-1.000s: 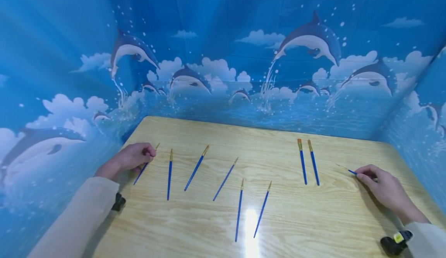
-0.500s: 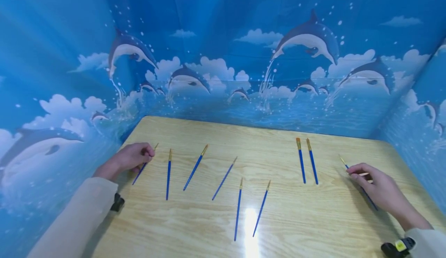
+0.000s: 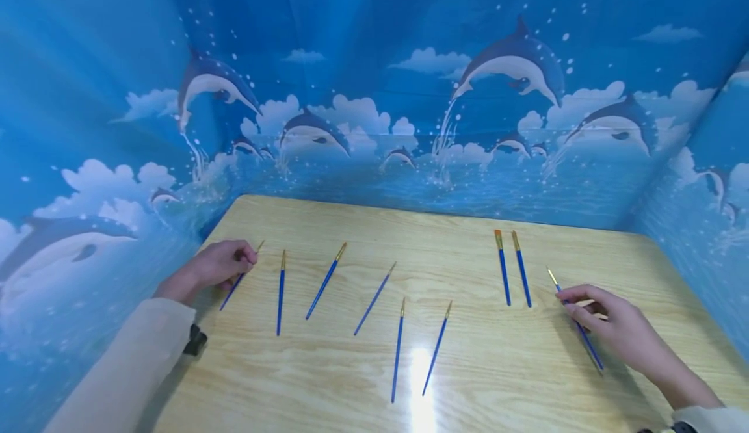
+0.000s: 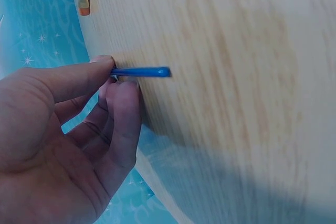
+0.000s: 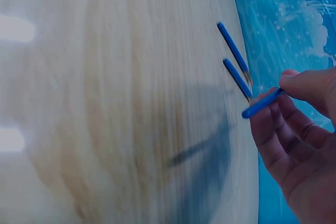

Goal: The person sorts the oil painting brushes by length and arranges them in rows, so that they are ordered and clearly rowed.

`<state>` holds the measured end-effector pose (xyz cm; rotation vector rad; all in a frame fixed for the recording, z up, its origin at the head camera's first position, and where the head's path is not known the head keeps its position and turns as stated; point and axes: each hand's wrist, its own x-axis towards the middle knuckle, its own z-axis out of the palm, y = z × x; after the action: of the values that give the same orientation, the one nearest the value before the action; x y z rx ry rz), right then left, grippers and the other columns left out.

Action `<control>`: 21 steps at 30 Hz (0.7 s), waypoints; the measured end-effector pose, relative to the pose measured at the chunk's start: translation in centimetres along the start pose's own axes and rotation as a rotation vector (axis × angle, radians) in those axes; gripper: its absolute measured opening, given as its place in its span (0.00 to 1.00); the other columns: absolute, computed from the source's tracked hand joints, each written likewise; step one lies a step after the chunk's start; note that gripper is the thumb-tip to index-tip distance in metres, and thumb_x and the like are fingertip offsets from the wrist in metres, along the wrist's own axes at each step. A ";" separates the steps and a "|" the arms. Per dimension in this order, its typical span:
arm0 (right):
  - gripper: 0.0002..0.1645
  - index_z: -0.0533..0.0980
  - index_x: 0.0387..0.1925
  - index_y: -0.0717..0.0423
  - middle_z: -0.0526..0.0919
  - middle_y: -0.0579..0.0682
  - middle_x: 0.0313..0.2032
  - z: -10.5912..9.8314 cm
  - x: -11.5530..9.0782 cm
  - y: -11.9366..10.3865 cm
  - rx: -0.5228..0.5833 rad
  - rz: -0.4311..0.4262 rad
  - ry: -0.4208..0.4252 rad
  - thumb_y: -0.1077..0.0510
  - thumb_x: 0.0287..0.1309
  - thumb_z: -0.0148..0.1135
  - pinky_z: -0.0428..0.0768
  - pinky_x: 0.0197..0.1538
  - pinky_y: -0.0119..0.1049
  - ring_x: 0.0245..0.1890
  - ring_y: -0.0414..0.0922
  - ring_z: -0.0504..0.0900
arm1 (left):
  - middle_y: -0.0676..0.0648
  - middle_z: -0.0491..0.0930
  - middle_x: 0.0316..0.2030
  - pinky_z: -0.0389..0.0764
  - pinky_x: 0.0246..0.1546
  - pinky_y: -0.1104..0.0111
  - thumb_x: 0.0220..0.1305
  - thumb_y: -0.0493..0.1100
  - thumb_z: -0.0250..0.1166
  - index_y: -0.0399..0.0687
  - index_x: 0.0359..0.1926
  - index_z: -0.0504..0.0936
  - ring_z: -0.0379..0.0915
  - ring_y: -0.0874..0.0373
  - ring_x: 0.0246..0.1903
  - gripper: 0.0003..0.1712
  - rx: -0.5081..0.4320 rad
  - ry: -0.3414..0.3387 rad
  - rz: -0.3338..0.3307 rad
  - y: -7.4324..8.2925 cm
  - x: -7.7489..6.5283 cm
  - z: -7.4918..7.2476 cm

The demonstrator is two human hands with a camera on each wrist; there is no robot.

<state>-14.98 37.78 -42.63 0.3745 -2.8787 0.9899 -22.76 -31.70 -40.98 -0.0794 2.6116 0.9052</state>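
Observation:
At the table's left side my left hand (image 3: pixel 216 267) pinches a thin blue-handled paintbrush (image 3: pixel 233 292) between thumb and fingers. The handle end (image 4: pixel 144 72) sticks out past the fingertips in the left wrist view. On the right, my right hand (image 3: pixel 620 329) pinches another blue paintbrush (image 3: pixel 588 342), its pale tip pointing away from me and slightly left. In the right wrist view that brush (image 5: pixel 262 103) casts a shadow on the wood, its handle end pointing at the camera side. Left of this hand lie a flat brush (image 3: pixel 504 274) and a second brush (image 3: pixel 523 274), nearly parallel.
Several more blue brushes lie spread between the hands, among them one at the left (image 3: pixel 281 296), a slanted one (image 3: pixel 324 283) and one nearer me (image 3: pixel 398 355). A blue dolphin-print curtain (image 3: pixel 363 82) stands around the back and sides of the wooden table (image 3: pixel 304 381).
My right hand has moved left, and its brush has turned from pointing mostly left to pointing away from me. The left hand stays with its brush.

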 end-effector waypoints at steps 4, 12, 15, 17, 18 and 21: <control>0.13 0.82 0.58 0.60 0.87 0.31 0.45 0.9 -0.8 -0.6 0.094 -0.011 -0.034 0.64 0.76 0.65 0.80 0.32 0.32 0.34 0.34 0.83 | 0.43 0.76 0.40 0.82 0.35 0.60 0.83 0.38 0.58 0.42 0.53 0.79 0.73 0.51 0.36 0.06 0.001 -0.002 0.006 0.0 0.0 0.0; 0.17 0.77 0.63 0.68 0.85 0.38 0.46 2.7 -1.8 -1.7 0.384 0.016 -0.188 0.67 0.77 0.62 0.89 0.35 0.38 0.34 0.37 0.86 | 0.42 0.76 0.40 0.82 0.35 0.60 0.83 0.38 0.58 0.41 0.53 0.78 0.74 0.51 0.36 0.06 0.008 0.002 0.017 -0.1 0.0 -0.1; 0.19 0.74 0.63 0.72 0.84 0.42 0.45 3.2 -1.8 -2.3 0.459 0.041 -0.266 0.66 0.77 0.62 0.91 0.35 0.42 0.34 0.38 0.87 | 0.43 0.76 0.40 0.82 0.35 0.60 0.84 0.38 0.58 0.42 0.53 0.78 0.73 0.51 0.37 0.06 0.007 -0.001 0.014 -0.1 0.0 -0.1; 0.19 0.74 0.62 0.73 0.83 0.46 0.43 3.5 -1.8 -2.7 0.478 0.062 -0.318 0.65 0.78 0.63 0.91 0.34 0.43 0.33 0.39 0.87 | 0.43 0.75 0.40 0.82 0.35 0.60 0.84 0.38 0.58 0.42 0.53 0.78 0.73 0.51 0.37 0.05 0.005 -0.001 0.014 0.0 -0.1 0.0; 0.19 0.75 0.61 0.73 0.83 0.49 0.43 3.7 -1.8 -2.9 0.477 0.064 -0.338 0.64 0.78 0.63 0.90 0.33 0.42 0.31 0.39 0.86 | 0.43 0.75 0.40 0.82 0.35 0.60 0.84 0.38 0.58 0.42 0.52 0.78 0.72 0.51 0.37 0.05 0.006 0.000 0.014 0.0 -0.1 0.0; 0.15 0.78 0.58 0.67 0.83 0.52 0.40 4.2 -1.9 -3.5 0.428 0.046 -0.368 0.62 0.77 0.64 0.87 0.29 0.39 0.27 0.39 0.83 | 0.43 0.75 0.39 0.82 0.35 0.60 0.84 0.37 0.58 0.42 0.52 0.78 0.72 0.51 0.36 0.05 0.009 0.003 0.015 0.1 0.0 0.0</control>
<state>-12.24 32.93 -44.20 0.5724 -2.9712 1.7164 -22.72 -31.63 -40.92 -0.0593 2.6225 0.8993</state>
